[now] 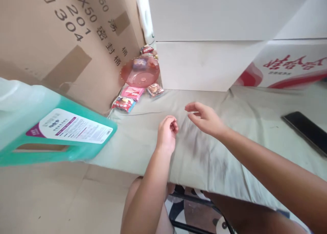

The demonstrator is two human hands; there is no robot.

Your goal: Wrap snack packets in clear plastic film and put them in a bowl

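Note:
My left hand is raised over the pale cloth, its fingers curled in toward the palm, and nothing shows in it. To its right is my right hand, with thumb and fingers bent but apart and nothing between them. Beyond my left hand lie several snack packets: a red and white one, a pink one and a brown one. Behind these is a translucent red plate with a small purple packet on it. Neither hand touches the packets or the plate.
A large cardboard box and a jug of green liquid stand on the left. A white box is at the back, beside a red-and-white printed carton. A black phone lies on the right. My legs are below the cloth edge.

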